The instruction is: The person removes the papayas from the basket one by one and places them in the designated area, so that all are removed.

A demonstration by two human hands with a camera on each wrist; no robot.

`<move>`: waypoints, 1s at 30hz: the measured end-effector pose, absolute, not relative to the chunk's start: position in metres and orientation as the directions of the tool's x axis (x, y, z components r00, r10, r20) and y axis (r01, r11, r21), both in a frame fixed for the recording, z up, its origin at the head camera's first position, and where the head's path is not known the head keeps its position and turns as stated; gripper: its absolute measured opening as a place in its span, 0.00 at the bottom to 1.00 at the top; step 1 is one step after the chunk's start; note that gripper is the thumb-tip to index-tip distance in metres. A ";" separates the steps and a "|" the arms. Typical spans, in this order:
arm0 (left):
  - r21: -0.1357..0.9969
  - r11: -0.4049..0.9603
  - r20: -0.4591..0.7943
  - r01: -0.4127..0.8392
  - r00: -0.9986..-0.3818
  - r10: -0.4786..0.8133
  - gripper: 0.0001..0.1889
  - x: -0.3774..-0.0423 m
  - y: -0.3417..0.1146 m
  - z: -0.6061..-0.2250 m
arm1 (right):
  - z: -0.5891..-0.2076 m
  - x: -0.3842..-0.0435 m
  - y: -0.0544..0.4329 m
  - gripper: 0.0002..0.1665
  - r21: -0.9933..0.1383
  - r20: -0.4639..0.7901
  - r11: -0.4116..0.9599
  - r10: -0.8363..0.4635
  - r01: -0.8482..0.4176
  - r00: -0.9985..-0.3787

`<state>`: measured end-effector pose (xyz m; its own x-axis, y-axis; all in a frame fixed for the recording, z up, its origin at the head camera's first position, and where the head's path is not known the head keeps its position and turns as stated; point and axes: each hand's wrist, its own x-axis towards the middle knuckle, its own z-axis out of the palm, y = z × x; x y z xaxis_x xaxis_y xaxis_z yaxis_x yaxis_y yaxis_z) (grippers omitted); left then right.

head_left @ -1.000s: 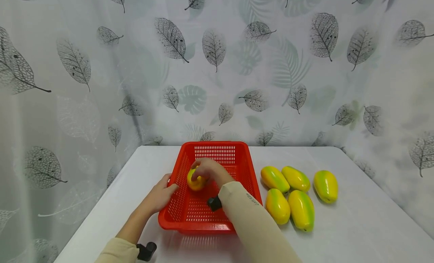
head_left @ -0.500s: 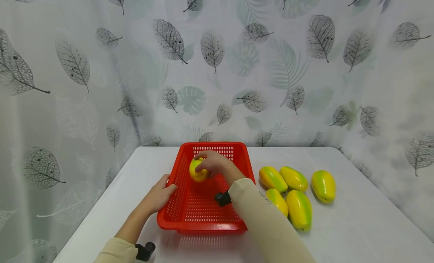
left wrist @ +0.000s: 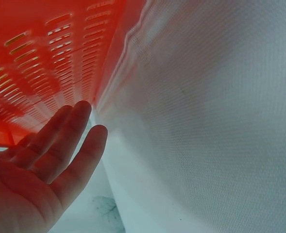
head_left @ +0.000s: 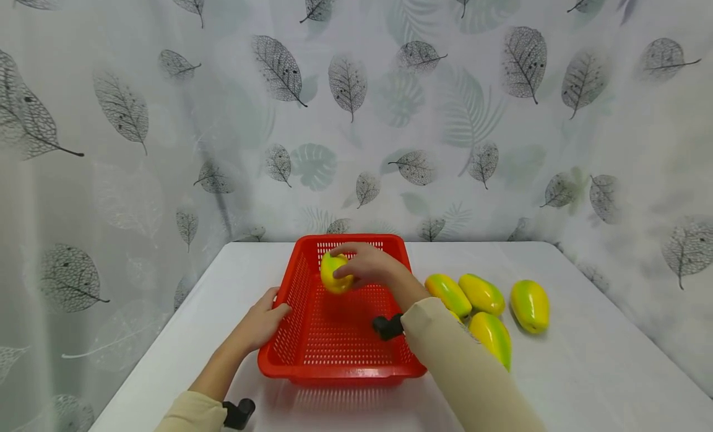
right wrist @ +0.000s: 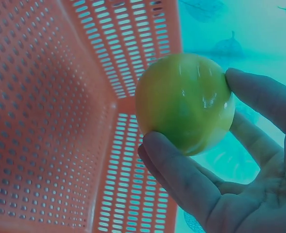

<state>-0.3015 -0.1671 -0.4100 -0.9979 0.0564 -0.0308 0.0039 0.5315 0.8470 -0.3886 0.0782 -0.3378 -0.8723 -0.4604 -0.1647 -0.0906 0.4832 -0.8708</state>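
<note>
My right hand (head_left: 372, 263) holds a glossy yellow-green fruit (head_left: 332, 272), oblong like a mango or small papaya, above the floor of the red plastic basket (head_left: 340, 373). In the right wrist view, thumb and fingertips pinch the fruit (right wrist: 184, 104) from opposite sides, near the basket's slotted walls. On the basket's left side, my left hand (head_left: 260, 320) grips the rim, thumb over the top and fingers outside. The left wrist view has those fingers (left wrist: 65, 141) along the outer slotted wall; the thumb is hidden there.
Several similar fruits (head_left: 482, 294) lie on the white table (head_left: 585, 358) right of the basket, one (head_left: 530, 306) a little apart. My right sleeve (head_left: 462, 358) partly covers the nearer ones. A leaf-patterned curtain (head_left: 356, 129) hangs behind and at the sides.
My right hand has raised the fruit from low in the basket's left side, moving up and slightly right. The left hand keeps its place on the rim.
</note>
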 end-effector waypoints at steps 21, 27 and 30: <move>0.846 0.534 -0.028 0.009 -0.998 0.060 0.26 -0.303 -0.168 -0.413 | -0.311 -0.362 0.138 0.33 -0.891 -0.066 0.428 -0.453 -0.152 -0.889; 0.845 0.535 -0.035 0.003 -0.997 0.062 0.26 -0.302 -0.168 -0.412 | -0.305 -0.355 0.157 0.33 -0.867 -0.057 0.471 -0.421 -0.164 -0.905; 0.845 0.535 -0.034 0.003 -0.998 0.060 0.26 -0.302 -0.168 -0.411 | -0.303 -0.351 0.167 0.33 -0.865 -0.050 0.474 -0.409 -0.165 -0.911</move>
<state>-0.3020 -0.1678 -0.4106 -0.9976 0.0597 -0.0343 0.0030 0.5353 0.8446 -0.3510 0.1665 -0.3027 -0.9113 -0.4087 -0.0503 -0.1647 0.4736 -0.8652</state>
